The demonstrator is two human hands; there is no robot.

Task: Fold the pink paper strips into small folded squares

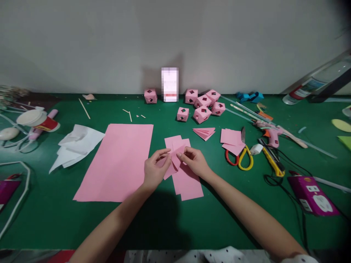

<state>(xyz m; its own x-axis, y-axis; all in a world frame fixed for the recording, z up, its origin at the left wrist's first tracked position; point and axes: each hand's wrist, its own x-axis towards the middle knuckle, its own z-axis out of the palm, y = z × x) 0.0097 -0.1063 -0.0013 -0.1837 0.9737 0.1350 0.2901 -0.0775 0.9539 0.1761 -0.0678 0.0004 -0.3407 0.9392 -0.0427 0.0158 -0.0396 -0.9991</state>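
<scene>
My left hand and my right hand meet over a small pink paper piece, each pinching an edge of it just above the green table. Under them lie pink paper strips. A large pink sheet lies flat to the left of my left hand. Folded pink triangles and small pink squares lie to the right.
Several pink paper cubes sit near the wall. Scissors, a utility knife, a pink glue gun and a purple power strip lie right. White crumpled paper and a glue bottle lie left.
</scene>
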